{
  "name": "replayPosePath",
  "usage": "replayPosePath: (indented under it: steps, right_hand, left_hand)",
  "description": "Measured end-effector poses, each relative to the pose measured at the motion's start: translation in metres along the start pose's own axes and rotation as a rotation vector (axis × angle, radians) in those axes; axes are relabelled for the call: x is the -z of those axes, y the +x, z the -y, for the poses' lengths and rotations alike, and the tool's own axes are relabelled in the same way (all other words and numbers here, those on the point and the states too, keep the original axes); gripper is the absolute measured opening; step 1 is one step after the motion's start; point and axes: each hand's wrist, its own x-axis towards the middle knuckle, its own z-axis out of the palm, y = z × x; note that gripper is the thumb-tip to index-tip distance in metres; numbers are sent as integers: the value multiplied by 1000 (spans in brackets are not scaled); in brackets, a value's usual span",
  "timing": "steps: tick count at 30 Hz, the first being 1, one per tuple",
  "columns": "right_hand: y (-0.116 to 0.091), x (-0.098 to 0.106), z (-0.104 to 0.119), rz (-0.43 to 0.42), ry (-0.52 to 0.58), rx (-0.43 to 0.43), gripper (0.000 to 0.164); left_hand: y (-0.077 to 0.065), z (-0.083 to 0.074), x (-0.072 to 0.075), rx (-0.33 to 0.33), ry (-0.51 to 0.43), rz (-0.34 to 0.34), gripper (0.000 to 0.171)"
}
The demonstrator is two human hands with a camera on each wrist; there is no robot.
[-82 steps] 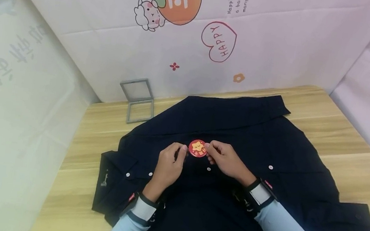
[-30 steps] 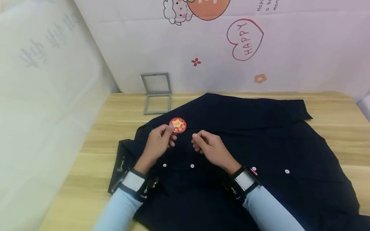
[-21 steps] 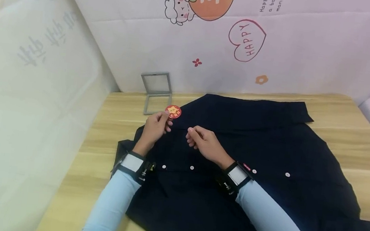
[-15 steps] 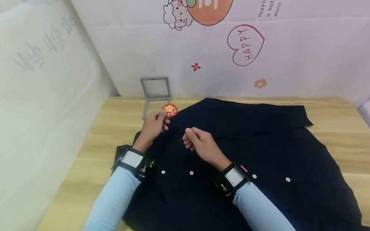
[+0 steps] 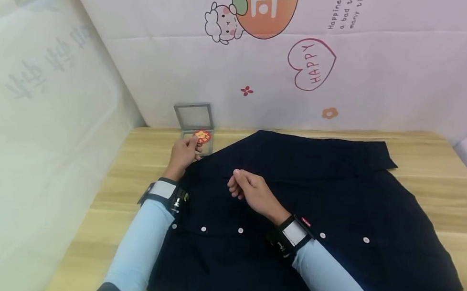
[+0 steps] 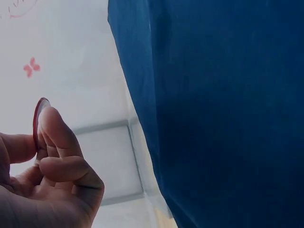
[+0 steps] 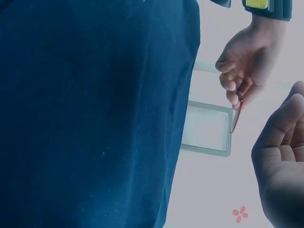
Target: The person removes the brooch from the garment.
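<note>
My left hand (image 5: 182, 156) pinches a round red badge (image 5: 203, 137) with a yellow star between thumb and fingers. In the left wrist view the badge (image 6: 36, 118) shows nearly edge-on, pale at the back. It overlaps the base of a grey-framed clear case (image 5: 193, 116), whose lid is raised, at the table's back left. A dark navy shirt (image 5: 319, 193) with white buttons lies spread over the table. Above its middle my right hand (image 5: 252, 192) hovers with loosely curled fingers, holding nothing; in the right wrist view its fingers (image 7: 278, 128) show at the right edge.
The wood-grain table (image 5: 127, 167) shows left of the shirt and along its back. A white printed sheet (image 5: 160, 70) rises right behind the case, and another pale sheet (image 5: 32, 166) stands along the left side.
Both hands were at the badge over the shirt; the right has let go. My left hand has carried the badge left and back to the case. The right hand has shifted slightly left.
</note>
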Motion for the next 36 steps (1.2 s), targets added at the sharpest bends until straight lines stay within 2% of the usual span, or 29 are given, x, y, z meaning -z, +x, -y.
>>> replayPosePath:
  steps: [10, 15, 19, 23, 25, 31, 33, 36]
  right_hand:
    - [-6, 0, -1, 28, 8, 10, 47]
    - [-9, 0, -1, 45, 12, 0, 49]
    - [-11, 1, -2, 59, 11, 8, 49]
    - [-13, 3, -3, 66, 13, 2, 50]
    - [-14, 4, -4, 69, 13, 0, 51]
    - [-15, 5, -7, 71, 12, -5, 51]
    - [-15, 6, -7, 71, 14, -6, 52]
    - [-15, 7, -7, 68, 15, -8, 51]
  left_hand:
    - [21, 3, 9, 70, 8, -6, 46]
    - [28, 5, 8, 121, -1, 2, 44]
    - [35, 7, 6, 135, 0, -4, 45]
    - [43, 10, 4, 121, 81, -36, 44]
    - [47, 11, 3, 119, 149, -52, 43]
    - [53, 18, 2, 143, 321, -84, 41]
    - [54, 20, 1, 153, 348, -86, 40]
    - [56, 22, 0, 175, 341, -77, 38]
